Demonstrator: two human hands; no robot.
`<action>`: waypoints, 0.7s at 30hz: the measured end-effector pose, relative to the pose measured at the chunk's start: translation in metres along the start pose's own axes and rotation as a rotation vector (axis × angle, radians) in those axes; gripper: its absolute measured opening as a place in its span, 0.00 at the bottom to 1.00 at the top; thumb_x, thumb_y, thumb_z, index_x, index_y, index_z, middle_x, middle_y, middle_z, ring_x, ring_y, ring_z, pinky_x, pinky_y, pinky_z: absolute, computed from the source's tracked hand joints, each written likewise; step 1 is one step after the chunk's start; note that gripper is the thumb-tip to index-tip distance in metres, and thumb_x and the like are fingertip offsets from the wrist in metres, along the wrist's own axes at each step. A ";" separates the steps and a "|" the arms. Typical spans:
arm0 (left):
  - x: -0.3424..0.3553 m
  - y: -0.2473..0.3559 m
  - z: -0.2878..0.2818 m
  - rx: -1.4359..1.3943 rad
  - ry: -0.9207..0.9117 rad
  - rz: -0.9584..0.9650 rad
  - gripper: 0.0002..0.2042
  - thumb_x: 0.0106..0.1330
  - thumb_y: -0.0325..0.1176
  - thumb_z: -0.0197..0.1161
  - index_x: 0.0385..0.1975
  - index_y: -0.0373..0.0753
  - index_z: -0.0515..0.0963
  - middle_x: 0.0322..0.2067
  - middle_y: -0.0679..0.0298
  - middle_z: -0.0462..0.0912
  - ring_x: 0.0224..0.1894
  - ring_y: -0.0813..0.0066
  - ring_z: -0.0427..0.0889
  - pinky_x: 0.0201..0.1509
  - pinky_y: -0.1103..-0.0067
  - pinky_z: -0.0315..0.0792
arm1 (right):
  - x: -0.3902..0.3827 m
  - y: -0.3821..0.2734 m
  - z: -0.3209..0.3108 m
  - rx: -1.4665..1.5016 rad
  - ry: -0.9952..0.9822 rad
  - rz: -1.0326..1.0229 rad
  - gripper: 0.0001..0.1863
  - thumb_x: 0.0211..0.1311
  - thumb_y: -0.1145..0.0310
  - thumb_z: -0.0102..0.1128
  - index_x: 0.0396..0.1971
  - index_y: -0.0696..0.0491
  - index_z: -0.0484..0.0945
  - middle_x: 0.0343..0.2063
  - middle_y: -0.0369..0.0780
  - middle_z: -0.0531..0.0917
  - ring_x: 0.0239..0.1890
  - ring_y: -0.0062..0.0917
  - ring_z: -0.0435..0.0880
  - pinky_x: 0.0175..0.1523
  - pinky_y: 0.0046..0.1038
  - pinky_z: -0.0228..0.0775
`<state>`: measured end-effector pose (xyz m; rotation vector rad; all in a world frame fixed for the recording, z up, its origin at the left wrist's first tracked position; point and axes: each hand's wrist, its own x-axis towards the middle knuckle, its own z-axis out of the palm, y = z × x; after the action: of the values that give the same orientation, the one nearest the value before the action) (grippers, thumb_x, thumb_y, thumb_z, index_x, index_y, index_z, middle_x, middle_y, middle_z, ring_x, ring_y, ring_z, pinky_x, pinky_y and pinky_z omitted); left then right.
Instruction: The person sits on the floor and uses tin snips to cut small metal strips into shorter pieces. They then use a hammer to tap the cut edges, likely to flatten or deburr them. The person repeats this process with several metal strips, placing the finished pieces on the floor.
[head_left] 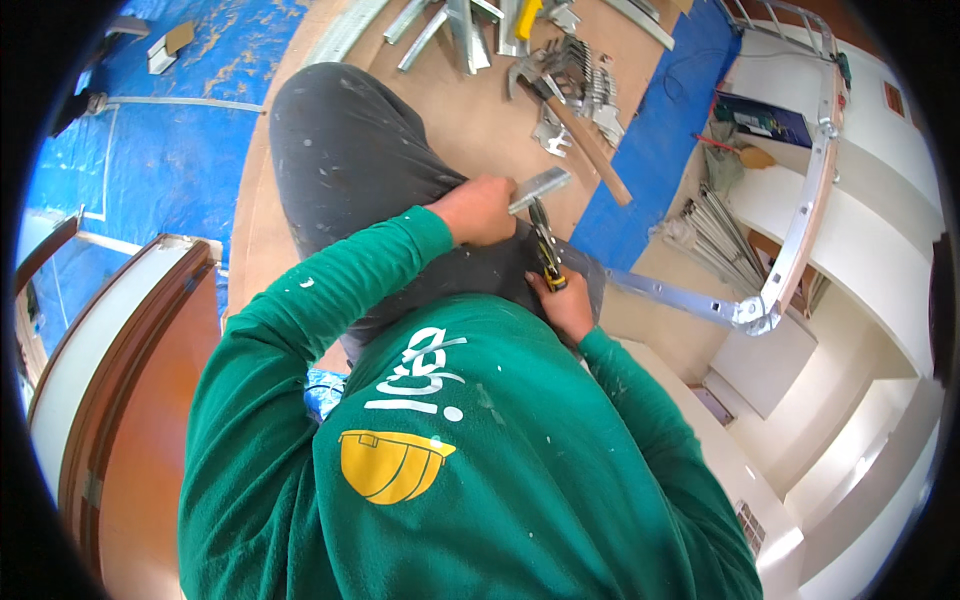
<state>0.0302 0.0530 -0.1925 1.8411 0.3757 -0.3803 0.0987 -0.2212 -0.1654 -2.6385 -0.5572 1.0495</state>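
Observation:
My left hand [482, 210] is closed around a short piece of galvanized metal channel [543, 189], which juts out to the right of my fist. Just below it, my right hand [566, 303] grips tin snips [549, 262] by their black and yellow handles. The jaws of the snips point up at the channel and seem to meet its edge; whether they bite into it I cannot tell. Both hands are over my dark grey trouser leg [350, 150]. Beyond them, a hammer [588, 150] with a wooden handle lies by a pile of metal brackets [572, 68].
Cut metal profiles [460, 35] and a yellow-handled tool [527, 18] lie on the brown floor covering [490, 130]. Blue plastic sheeting [190, 130] borders it. A folding ladder [690, 298] bends around the right side, near a bundle of rods [718, 245]. An orange-brown wooden panel [160, 430] stands at left.

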 end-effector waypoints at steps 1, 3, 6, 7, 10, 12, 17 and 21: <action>0.004 -0.004 0.002 0.006 0.004 -0.003 0.13 0.60 0.31 0.64 0.40 0.28 0.81 0.38 0.36 0.86 0.47 0.35 0.85 0.54 0.54 0.78 | -0.001 0.000 -0.002 0.000 -0.021 0.007 0.22 0.63 0.54 0.77 0.33 0.61 0.83 0.21 0.52 0.82 0.23 0.42 0.79 0.35 0.44 0.72; 0.003 -0.003 0.001 -0.038 -0.015 -0.053 0.13 0.59 0.30 0.63 0.40 0.28 0.82 0.38 0.36 0.86 0.47 0.34 0.85 0.55 0.55 0.78 | 0.002 -0.006 -0.007 0.012 -0.054 0.011 0.22 0.63 0.55 0.76 0.33 0.61 0.83 0.21 0.52 0.82 0.24 0.44 0.81 0.36 0.45 0.72; 0.001 -0.002 -0.003 -0.092 -0.013 0.006 0.13 0.59 0.30 0.63 0.39 0.28 0.82 0.38 0.35 0.86 0.47 0.35 0.85 0.55 0.55 0.78 | -0.004 -0.017 -0.017 0.027 -0.081 0.041 0.22 0.64 0.54 0.75 0.33 0.61 0.83 0.22 0.53 0.82 0.27 0.46 0.83 0.37 0.45 0.72; 0.000 -0.001 -0.005 -0.095 -0.032 -0.001 0.14 0.59 0.30 0.63 0.40 0.28 0.82 0.40 0.35 0.86 0.48 0.36 0.86 0.56 0.56 0.78 | -0.007 -0.021 -0.020 0.010 -0.079 0.049 0.22 0.64 0.53 0.75 0.34 0.61 0.83 0.23 0.53 0.83 0.28 0.46 0.84 0.38 0.45 0.73; 0.001 0.005 -0.009 -0.093 -0.072 -0.021 0.16 0.57 0.29 0.62 0.43 0.28 0.84 0.43 0.36 0.86 0.50 0.38 0.86 0.58 0.58 0.78 | -0.013 -0.024 -0.032 -0.018 -0.097 0.039 0.24 0.64 0.50 0.74 0.38 0.60 0.83 0.26 0.53 0.84 0.32 0.47 0.85 0.40 0.46 0.73; 0.001 0.006 -0.009 -0.082 -0.070 -0.037 0.16 0.57 0.30 0.62 0.43 0.28 0.84 0.43 0.35 0.86 0.50 0.38 0.86 0.58 0.58 0.78 | -0.015 -0.018 -0.039 -0.009 -0.138 -0.019 0.26 0.65 0.48 0.73 0.41 0.61 0.83 0.28 0.53 0.86 0.33 0.46 0.86 0.42 0.46 0.74; -0.002 0.006 -0.006 -0.028 -0.068 -0.001 0.16 0.57 0.28 0.61 0.44 0.27 0.84 0.42 0.34 0.86 0.50 0.38 0.86 0.58 0.58 0.78 | -0.029 0.000 -0.048 0.058 -0.224 0.075 0.30 0.66 0.45 0.71 0.43 0.64 0.83 0.31 0.54 0.87 0.35 0.45 0.87 0.44 0.45 0.75; -0.002 0.008 -0.006 -0.041 -0.087 -0.021 0.17 0.56 0.28 0.60 0.44 0.26 0.84 0.42 0.34 0.86 0.50 0.38 0.86 0.59 0.59 0.78 | -0.032 -0.015 -0.060 0.076 -0.274 0.184 0.31 0.66 0.44 0.71 0.41 0.64 0.83 0.29 0.54 0.87 0.33 0.44 0.87 0.42 0.45 0.75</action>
<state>0.0320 0.0561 -0.1836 1.7750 0.3411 -0.4625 0.1158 -0.2264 -0.0977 -2.5338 -0.3225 1.4702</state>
